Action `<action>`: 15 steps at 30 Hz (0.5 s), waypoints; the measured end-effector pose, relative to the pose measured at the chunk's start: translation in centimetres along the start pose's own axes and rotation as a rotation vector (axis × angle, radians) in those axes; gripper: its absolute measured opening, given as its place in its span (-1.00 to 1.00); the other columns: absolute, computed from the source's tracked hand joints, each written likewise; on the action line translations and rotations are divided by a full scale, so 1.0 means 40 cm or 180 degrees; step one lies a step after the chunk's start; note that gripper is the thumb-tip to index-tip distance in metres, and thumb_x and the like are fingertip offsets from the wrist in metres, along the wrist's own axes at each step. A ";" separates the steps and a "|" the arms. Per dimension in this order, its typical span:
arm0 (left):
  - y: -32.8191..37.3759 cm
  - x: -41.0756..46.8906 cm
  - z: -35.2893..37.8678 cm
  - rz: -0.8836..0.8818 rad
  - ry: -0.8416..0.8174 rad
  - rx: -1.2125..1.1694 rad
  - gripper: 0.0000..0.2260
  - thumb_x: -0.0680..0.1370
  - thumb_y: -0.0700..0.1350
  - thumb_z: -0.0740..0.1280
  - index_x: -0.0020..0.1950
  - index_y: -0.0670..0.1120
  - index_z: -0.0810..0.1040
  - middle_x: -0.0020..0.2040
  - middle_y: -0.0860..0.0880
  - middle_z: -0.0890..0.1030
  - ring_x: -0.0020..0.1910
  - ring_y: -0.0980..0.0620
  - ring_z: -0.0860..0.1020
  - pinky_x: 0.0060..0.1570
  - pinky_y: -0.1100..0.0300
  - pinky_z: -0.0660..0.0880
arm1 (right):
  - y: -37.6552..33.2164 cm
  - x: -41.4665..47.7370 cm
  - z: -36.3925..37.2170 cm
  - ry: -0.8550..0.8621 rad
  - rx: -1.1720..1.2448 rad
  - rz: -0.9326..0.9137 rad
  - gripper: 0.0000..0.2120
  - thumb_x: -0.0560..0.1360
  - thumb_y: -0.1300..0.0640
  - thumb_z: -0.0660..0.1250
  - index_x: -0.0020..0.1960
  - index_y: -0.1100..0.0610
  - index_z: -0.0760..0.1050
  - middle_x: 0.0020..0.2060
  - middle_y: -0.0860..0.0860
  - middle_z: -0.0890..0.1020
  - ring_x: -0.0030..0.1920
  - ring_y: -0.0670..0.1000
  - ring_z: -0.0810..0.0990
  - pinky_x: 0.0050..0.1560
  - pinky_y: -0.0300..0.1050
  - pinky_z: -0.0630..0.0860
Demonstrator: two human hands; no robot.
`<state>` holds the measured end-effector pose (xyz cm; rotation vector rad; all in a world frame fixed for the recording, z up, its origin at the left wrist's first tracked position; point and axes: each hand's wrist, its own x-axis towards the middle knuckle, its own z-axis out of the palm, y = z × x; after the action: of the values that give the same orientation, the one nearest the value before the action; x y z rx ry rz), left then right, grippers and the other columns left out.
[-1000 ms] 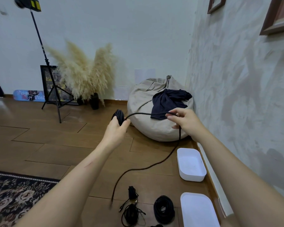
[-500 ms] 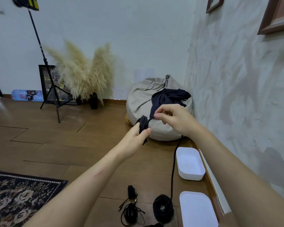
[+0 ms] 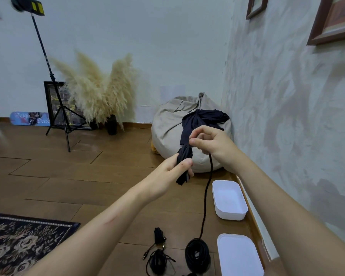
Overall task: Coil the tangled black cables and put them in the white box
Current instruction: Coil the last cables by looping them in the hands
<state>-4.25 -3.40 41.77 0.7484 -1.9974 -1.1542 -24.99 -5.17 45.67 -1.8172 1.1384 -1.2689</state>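
Lying nearest us on the floor, close to its right edge by the wall, are a white lid (image 3: 238, 255), a thick coil of black cable (image 3: 197, 255) just to its left, and a thinner, looser black cable (image 3: 157, 261) beyond that. A patterned rug (image 3: 18, 242) covers the floor's near left corner. A little farther along the right edge sits the white box (image 3: 230, 216), open side up, with no cable in it.

Both our forearms reach forward above these. Our left hand (image 3: 167, 172) has its fingers curled round the cable bundle (image 3: 184, 156), thumb laid across the front, so the folded loops stick out above and below the fist. Our right hand (image 3: 209, 142) sits just above and to the right, thumb and forefinger pinching the cable at the bundle's top, the other fingers curled in. From it a loose strand (image 3: 206, 192) hangs down to the thick coil; we cannot tell whether they join.

Past the hands, in the floor's far right corner, a beige bean bag (image 3: 167, 128) carries a dark cloth (image 3: 203, 118).
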 end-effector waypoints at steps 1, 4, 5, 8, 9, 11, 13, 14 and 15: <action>0.002 0.000 0.000 0.0011 -0.0009 -0.0048 -0.63 0.68 0.18 0.20 0.06 -0.11 0.54 -0.05 -0.13 0.60 0.05 -0.20 0.58 0.09 -0.05 0.54 | 0.004 -0.004 -0.001 -0.0105 0.0225 0.0105 -0.88 0.53 0.07 0.47 -0.05 0.10 0.60 -0.25 0.11 0.51 -0.27 -0.05 0.41 -0.24 -0.22 0.37; 0.011 0.001 0.000 0.0069 -0.0048 -0.0110 -0.62 0.67 0.17 0.20 0.09 -0.16 0.52 -0.07 -0.02 0.60 0.00 -0.12 0.59 0.06 -0.02 0.52 | 0.017 -0.013 -0.002 -0.0347 0.0981 0.0302 -0.84 0.52 0.07 0.41 0.00 0.15 0.56 -0.25 0.00 0.53 -0.22 -0.06 0.44 -0.18 -0.18 0.39; 0.011 0.001 0.000 0.0089 -0.0073 -0.0118 -0.61 0.67 0.17 0.20 0.11 -0.17 0.51 -0.07 0.00 0.60 -0.01 -0.07 0.59 0.05 -0.01 0.52 | 0.022 -0.015 -0.003 -0.0349 0.1128 0.0351 -0.85 0.52 0.09 0.40 0.01 0.16 0.57 -0.24 0.00 0.54 -0.20 -0.05 0.45 -0.15 -0.17 0.40; 0.015 0.002 0.001 0.0133 -0.0133 -0.0201 -0.59 0.68 0.14 0.19 0.15 -0.22 0.50 -0.07 0.02 0.60 0.00 -0.03 0.58 0.07 0.03 0.51 | 0.040 -0.021 0.008 -0.0261 0.1321 0.0450 -0.85 0.53 0.10 0.38 0.02 0.18 0.56 -0.21 0.03 0.57 -0.21 -0.04 0.49 -0.11 -0.15 0.44; 0.015 0.002 0.000 0.0143 -0.0130 -0.0242 -0.58 0.67 0.13 0.19 0.16 -0.25 0.50 -0.06 0.02 0.60 0.00 -0.01 0.58 0.08 0.06 0.50 | 0.047 -0.021 0.016 -0.0226 0.1405 0.0495 -0.85 0.54 0.10 0.37 0.03 0.18 0.55 -0.20 0.05 0.57 -0.22 -0.03 0.50 -0.11 -0.14 0.45; 0.018 0.004 -0.004 0.0107 -0.0117 -0.0360 -0.59 0.66 0.10 0.21 0.17 -0.27 0.51 -0.05 0.01 0.60 0.01 0.03 0.57 0.11 0.09 0.48 | 0.055 -0.022 0.040 -0.0124 0.1653 0.0602 -0.86 0.59 0.11 0.33 0.06 0.18 0.54 -0.20 0.07 0.58 -0.26 -0.03 0.52 -0.18 -0.17 0.49; 0.023 0.011 -0.012 0.0066 -0.0057 -0.0506 -0.61 0.65 0.06 0.23 0.17 -0.28 0.52 -0.02 0.02 0.61 0.07 0.05 0.58 0.20 0.05 0.46 | 0.059 -0.027 0.070 -0.0008 0.1881 0.0666 -0.85 0.66 0.16 0.25 0.14 0.22 0.54 -0.28 0.04 0.58 -0.34 -0.06 0.53 -0.29 -0.21 0.49; 0.024 0.016 -0.017 0.0064 0.0006 -0.0592 -0.63 0.64 0.04 0.24 0.17 -0.28 0.53 -0.02 0.01 0.63 0.08 0.04 0.59 0.21 0.04 0.46 | 0.063 -0.030 0.086 0.0025 0.1797 0.0684 -0.83 0.68 0.18 0.22 0.16 0.22 0.54 -0.33 -0.01 0.58 -0.36 -0.08 0.52 -0.33 -0.23 0.45; 0.025 0.024 -0.022 0.0058 0.0106 -0.0712 -0.65 0.63 0.04 0.26 0.16 -0.25 0.55 -0.03 -0.01 0.65 0.06 0.02 0.61 0.19 0.04 0.48 | 0.070 -0.034 0.103 0.0061 0.1506 0.0691 -0.83 0.70 0.17 0.20 0.15 0.17 0.56 -0.37 -0.06 0.57 -0.36 -0.10 0.50 -0.36 -0.23 0.41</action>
<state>-4.25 -4.12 43.25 0.6292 -1.8071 -1.3193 -22.11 -5.01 41.38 -1.3011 0.9182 -1.2956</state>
